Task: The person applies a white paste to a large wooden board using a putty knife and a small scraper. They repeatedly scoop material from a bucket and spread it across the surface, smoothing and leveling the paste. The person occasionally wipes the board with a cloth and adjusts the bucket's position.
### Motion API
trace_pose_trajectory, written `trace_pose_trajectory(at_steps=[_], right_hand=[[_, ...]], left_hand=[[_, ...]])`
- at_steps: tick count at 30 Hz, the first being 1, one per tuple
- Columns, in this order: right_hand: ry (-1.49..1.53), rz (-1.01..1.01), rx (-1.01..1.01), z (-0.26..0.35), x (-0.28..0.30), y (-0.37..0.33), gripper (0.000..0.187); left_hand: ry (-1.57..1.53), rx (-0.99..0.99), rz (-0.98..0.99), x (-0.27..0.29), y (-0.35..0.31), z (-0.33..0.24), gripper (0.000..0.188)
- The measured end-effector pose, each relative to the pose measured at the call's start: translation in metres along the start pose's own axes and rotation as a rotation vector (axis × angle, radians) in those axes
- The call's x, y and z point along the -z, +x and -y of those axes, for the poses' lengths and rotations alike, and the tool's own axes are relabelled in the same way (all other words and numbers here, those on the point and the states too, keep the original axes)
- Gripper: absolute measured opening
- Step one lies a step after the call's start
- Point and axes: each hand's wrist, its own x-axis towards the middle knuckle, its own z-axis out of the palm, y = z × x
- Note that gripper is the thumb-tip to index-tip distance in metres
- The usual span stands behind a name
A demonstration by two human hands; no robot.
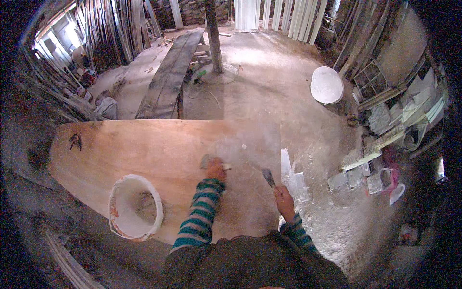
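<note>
Although blur leaves me unable to tell whether its fingers are spread or pressed together, the left hand (pixel 216 168) is over the plywood board (pixel 139 156). The right hand (pixel 285 202) is closed around a slim hand tool (pixel 268 177), pointing toward eleven o'clock. From the left hand, a white spot (pixel 244 146) lies at two o'clock, a white bucket (pixel 159 204) at eight.

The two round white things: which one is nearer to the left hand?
The open bucket, left of the left hand; the other, a white round object, stands farther off, toward the upper right.
</note>
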Motion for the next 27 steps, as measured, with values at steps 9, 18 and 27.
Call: trace_pose_trajectory(at_steps=[9,18,27], right_hand=[[-0.018,-0.128,-0.384,-0.024,0.070,-0.092,0.022],[-0.147,-0.038,-0.258,-0.016,0.056,-0.073,0.023],[-0.102,0.297,0.212,0.035,-0.022,-0.050,0.032]], left_hand=[[-0.577,-0.475,0.226,-0.037,-0.013,-0.213,0.039],[-0.361,-0.049,-0.242,0.041,0.070,0.006,0.023],[-0.603,-0.509,0.305,-0.037,0.039,-0.123,0.030]])
